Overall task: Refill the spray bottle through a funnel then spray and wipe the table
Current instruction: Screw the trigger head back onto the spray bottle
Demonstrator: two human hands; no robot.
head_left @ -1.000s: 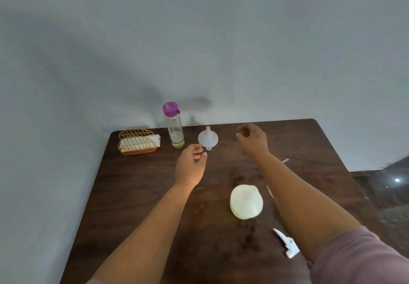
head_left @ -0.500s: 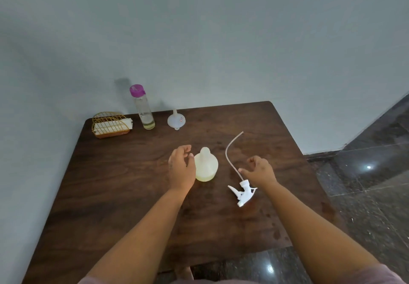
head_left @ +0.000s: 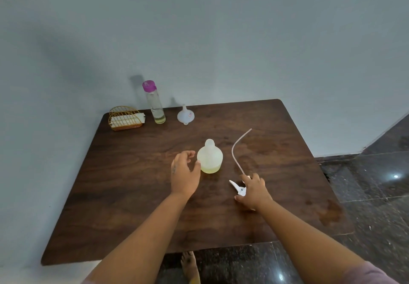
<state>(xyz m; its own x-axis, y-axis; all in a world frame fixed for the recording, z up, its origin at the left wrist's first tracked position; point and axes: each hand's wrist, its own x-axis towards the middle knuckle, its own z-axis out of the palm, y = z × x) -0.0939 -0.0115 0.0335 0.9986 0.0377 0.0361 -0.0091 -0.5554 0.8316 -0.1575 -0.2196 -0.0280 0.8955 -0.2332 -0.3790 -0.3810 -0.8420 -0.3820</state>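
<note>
A translucent spray bottle body (head_left: 209, 157) stands uncapped in the middle of the dark wooden table (head_left: 137, 195), with a little yellowish liquid at its bottom. My left hand (head_left: 184, 173) is open just left of it, thumb touching its side. The white spray head (head_left: 239, 189) with its long dip tube (head_left: 235, 151) lies on the table to the right. My right hand (head_left: 254, 192) rests over the spray head, fingers spread. A clear funnel (head_left: 186, 115) stands upside down near the far edge. A clear refill bottle with a purple cap (head_left: 155, 104) stands left of it.
A gold wire holder with white napkins (head_left: 125, 119) sits at the far left corner against the wall. Wet patches mark the table's right side (head_left: 329, 213). Dark tiled floor lies to the right, and a bare foot (head_left: 190, 266) shows below the near edge.
Both hands drew back from the funnel at the far edge. The left came beside the bottle body; the right lowered onto the spray head. The camera view shifted back and down.
</note>
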